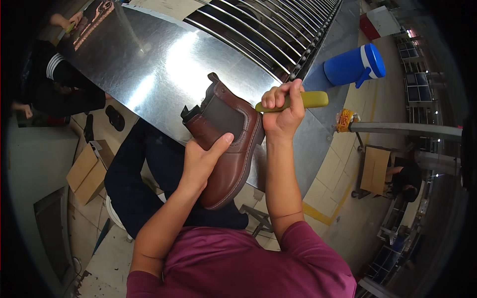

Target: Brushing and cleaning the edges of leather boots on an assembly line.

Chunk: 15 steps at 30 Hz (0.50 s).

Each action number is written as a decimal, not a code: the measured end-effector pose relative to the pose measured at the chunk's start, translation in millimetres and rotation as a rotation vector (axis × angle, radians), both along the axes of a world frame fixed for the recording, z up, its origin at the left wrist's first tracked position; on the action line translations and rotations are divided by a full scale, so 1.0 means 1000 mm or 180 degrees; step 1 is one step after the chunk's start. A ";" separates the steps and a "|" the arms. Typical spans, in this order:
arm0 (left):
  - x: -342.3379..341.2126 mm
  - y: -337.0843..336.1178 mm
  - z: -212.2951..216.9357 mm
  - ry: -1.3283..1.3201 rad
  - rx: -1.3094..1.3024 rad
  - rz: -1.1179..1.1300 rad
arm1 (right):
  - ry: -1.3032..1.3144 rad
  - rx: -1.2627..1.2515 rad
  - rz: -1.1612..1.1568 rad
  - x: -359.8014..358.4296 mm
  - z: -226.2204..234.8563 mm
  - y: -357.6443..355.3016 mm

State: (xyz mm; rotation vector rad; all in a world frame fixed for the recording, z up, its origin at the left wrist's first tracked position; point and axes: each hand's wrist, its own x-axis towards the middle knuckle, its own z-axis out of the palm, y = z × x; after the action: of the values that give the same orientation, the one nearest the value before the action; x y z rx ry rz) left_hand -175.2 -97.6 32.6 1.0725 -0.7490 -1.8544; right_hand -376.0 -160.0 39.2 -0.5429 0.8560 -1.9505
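Note:
A brown leather Chelsea boot (pixel 229 171) with dark elastic side panels is held tilted over the near edge of the metal table, its toe toward me and its pull tab away. My left hand (pixel 202 158) is closed around the boot's upper, thumb pressed across the front of the ankle. Beside the boot's heel, my right hand (pixel 284 107) wraps round an olive-yellow tool (pixel 314 99) with a smooth, rounded handle. One end of that tool meets the back of the boot near the heel; its working tip is too small to make out.
The shiny metal table (pixel 149 64) adjoins a conveyor of metal rollers (pixel 268 30). A blue jug (pixel 344 67) with a white band rests at its right side. Cardboard boxes (pixel 87 169) stand at lower left. A co-worker's arm (pixel 62 21) shows at far left; another person (pixel 405 179) is at far right.

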 end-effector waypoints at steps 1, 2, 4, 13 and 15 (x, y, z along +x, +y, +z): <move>0.000 -0.001 0.000 0.0002 0.0012 -0.0036 | 0.0024 0.0013 0.0020 -0.004 -0.002 -0.001; 0.000 -0.002 0.000 -0.0004 0.0028 -0.0086 | 0.0092 -0.0015 0.0051 -0.003 -0.002 -0.001; -0.001 -0.003 -0.004 0.0018 0.0027 -0.0072 | 0.0168 -0.0021 0.0094 -0.002 -0.001 0.000; -0.001 -0.005 -0.013 0.0027 0.0119 0.0113 | 0.1106 -0.0730 0.0170 0.022 0.009 0.040; 0.000 -0.005 -0.017 0.0079 -0.0079 0.0091 | 0.1322 -0.0725 0.0243 0.033 0.011 0.055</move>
State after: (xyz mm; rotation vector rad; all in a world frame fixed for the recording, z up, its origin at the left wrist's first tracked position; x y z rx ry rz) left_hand -175.5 -102.1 15.7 1.0376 -0.7368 -1.8263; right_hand -342.7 -105.2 50.2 -1.1280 0.8521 -1.9054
